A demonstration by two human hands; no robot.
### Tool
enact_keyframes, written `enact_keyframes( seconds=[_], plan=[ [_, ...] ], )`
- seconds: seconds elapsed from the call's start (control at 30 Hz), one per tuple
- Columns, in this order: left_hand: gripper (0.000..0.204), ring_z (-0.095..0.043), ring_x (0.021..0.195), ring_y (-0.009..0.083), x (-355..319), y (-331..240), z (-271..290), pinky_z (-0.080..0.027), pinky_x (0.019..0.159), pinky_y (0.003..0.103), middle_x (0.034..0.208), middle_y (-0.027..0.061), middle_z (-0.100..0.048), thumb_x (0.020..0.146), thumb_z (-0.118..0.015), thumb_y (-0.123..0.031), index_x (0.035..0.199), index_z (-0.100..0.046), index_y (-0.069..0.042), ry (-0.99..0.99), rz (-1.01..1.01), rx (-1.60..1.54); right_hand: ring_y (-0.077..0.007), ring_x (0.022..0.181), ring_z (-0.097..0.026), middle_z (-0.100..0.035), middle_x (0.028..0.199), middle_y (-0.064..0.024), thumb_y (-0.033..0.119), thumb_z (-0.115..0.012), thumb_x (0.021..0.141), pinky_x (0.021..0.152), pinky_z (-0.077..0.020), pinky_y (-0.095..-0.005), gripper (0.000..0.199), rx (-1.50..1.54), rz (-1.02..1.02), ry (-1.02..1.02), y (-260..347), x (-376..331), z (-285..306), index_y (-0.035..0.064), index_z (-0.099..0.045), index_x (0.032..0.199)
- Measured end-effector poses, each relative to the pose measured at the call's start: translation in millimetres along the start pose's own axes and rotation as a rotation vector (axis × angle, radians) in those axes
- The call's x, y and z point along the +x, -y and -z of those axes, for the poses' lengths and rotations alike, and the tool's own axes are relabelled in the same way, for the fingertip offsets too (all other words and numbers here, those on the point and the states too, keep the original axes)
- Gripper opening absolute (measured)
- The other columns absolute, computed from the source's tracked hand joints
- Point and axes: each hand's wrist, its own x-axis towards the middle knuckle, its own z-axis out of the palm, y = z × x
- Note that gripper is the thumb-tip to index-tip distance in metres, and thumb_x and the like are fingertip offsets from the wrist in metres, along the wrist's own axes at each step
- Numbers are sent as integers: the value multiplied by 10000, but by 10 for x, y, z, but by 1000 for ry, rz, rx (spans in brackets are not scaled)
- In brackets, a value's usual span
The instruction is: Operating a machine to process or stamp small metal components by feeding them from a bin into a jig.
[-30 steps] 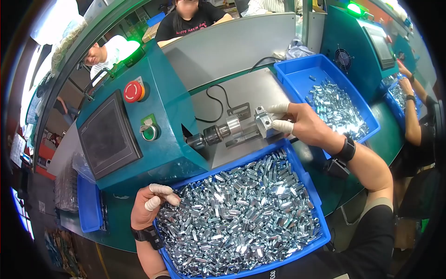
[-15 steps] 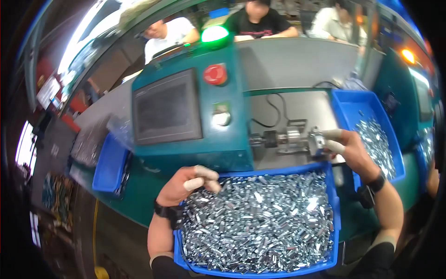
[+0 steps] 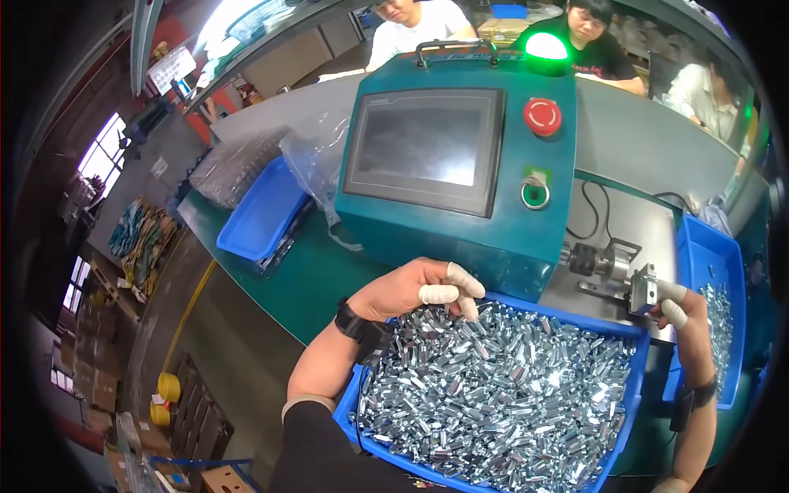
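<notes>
A large blue bin [image 3: 618, 329] full of small shiny metal parts [image 3: 501, 394] sits in front of me. My left hand [image 3: 419, 289], with white finger cots, rests over the bin's far left corner, fingers curled down among the parts. My right hand [image 3: 680, 312], also with finger cots, grips a small metal part at the fixture [image 3: 643, 289] of the teal machine [image 3: 460, 156]. Whether the left fingers pinch a part I cannot tell.
The machine carries a dark screen [image 3: 427, 148], a red stop button [image 3: 542, 116], a green button [image 3: 534, 195] and a lit green lamp [image 3: 546, 45]. A second blue bin [image 3: 713, 271] with parts stands at the right, an empty blue tray [image 3: 261, 215] at the left. Several people sit behind.
My head has turned left, so the machine has slid rightward in view. My left hand stays at the bin's far left corner; my right hand stays at the fixture.
</notes>
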Motion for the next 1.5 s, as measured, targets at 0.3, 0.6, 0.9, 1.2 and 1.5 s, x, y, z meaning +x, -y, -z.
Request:
enact_keyframes(
  seconds=[0.3,0.6,0.9,1.2,1.5],
  plan=[
    [308,-690,989,297,77,32,-18,-523,929,434,1000,189,-717,984,-575,-187,1190,-629,36,-12,-92,-77,-134,910,-610,-648,987,-53,154,-654,904,834,-503,-290,397,-111,-86,85,93,53,6,-38,-644,1251],
    [423,-683,875,279,131,80,-81,-540,848,416,914,166,-710,942,-675,-366,1138,-633,6,-71,-71,-59,-132,1011,-586,-623,1075,-36,167,-702,923,878,-494,-277,436,28,23,202,45,9,132,15,-621,1323],
    [417,-687,906,288,81,80,-62,-542,857,419,930,167,-719,937,-686,-345,1158,-638,5,-90,-86,-56,-136,948,-622,-666,1118,-67,201,-718,923,815,-530,-289,439,-92,-88,330,222,182,125,11,-630,1309],
    [435,-688,917,301,103,90,-25,-540,862,428,930,176,-720,926,-698,-356,1159,-637,7,-87,-83,-57,-194,999,-639,-675,1136,-108,226,-705,931,874,-514,-327,431,-87,-5,362,107,253,67,7,-637,1297],
    [434,-665,829,256,139,102,-68,-534,780,381,858,133,-706,927,-694,-385,1143,-641,-14,-109,-109,-13,-222,1054,-638,-677,1129,-132,266,-698,934,920,-497,-355,436,-114,48,370,83,248,51,17,-646,1288]
  ],
)
